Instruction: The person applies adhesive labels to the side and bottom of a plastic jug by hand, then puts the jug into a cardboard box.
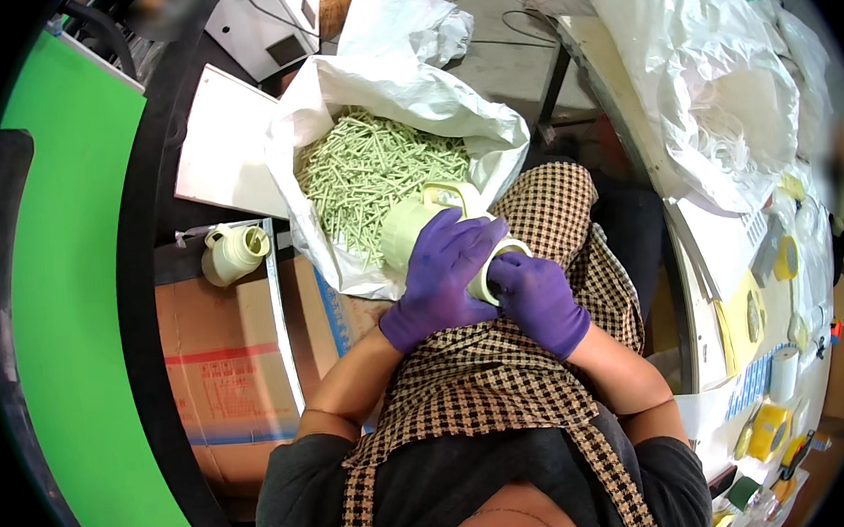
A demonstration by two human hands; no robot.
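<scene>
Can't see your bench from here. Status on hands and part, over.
Left hand and right hand, purple gloves, both gripping pale green plastic fitting over lap. White sack of green pins just behind. Nothing blocking.

Purple-gloved hands, pale green plastic part, brown-and-cream checked apron, white bag.

The left hand in its purple glove covers much of the pale green plastic fitting, hiding its lower body. The right hand masks the fitting's ring end. The white sack hides the depth of the green rod-shaped parts. Table clutter at right is too small to identify.
</scene>
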